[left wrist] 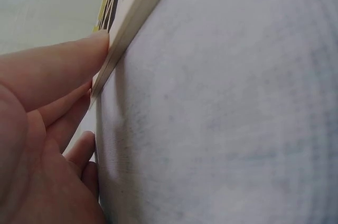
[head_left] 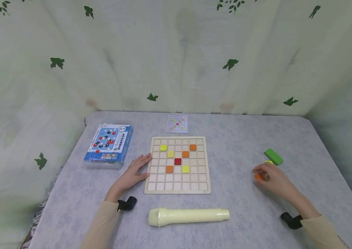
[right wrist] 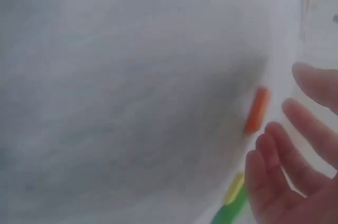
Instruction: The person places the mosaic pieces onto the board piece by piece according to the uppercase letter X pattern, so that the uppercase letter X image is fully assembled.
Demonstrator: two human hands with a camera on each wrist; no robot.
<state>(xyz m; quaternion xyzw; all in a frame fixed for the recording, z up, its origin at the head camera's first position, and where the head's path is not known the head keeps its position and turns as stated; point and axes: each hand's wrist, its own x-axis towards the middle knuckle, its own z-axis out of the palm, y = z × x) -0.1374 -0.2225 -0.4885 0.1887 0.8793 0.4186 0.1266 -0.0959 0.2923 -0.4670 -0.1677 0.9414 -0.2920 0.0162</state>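
Observation:
A pale wooden grid board (head_left: 178, 186) lies flat in the middle of the table, with several yellow, orange and red square tiles set in a crossing pattern. My left hand (head_left: 134, 170) rests against the board's left edge, its fingertips touching the side of the board (left wrist: 117, 55). Over at the right, my right hand (head_left: 273, 180) hovers above an orange tile (head_left: 259, 176). In the right wrist view a gap shows between the fingers and that orange tile (right wrist: 257, 110). A yellow tile (head_left: 268, 162) and a green block (head_left: 273, 156) lie just beyond this hand.
A pattern card (head_left: 177, 124) with a coloured cross lies behind the board. To the left stands a blue and white box (head_left: 107, 147) with a molecule picture. A cream microphone-shaped object (head_left: 189, 217) lies in front of the board. Patterned cloth (head_left: 179, 62) hangs behind the table.

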